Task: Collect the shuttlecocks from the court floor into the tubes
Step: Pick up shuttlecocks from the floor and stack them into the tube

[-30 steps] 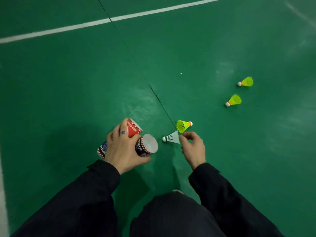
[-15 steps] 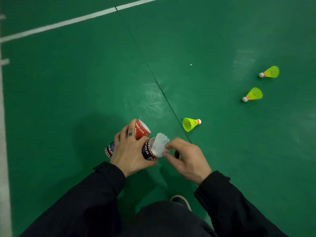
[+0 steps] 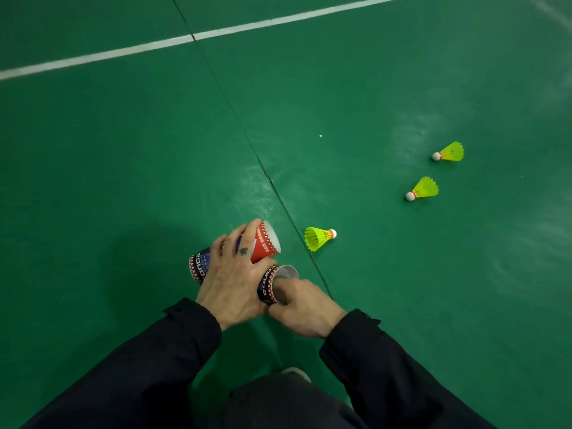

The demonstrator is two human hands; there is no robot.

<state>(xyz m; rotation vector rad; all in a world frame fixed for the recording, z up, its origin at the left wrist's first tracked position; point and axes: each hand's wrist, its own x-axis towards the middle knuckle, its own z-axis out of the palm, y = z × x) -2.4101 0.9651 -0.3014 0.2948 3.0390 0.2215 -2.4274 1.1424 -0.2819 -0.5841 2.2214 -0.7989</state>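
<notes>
Gripping two cylindrical tubes [image 3: 266,243] — left hand [image 3: 232,280].

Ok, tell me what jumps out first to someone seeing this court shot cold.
Three neon yellow shuttlecocks on the green court floor: the nearest shuttlecock just right of the dark floor seam, two more, and, farther right. At lower centre the left hand grips two tubes, a red tube and a dark tube, while the right hand is at the dark tube's open mouth.
</notes>
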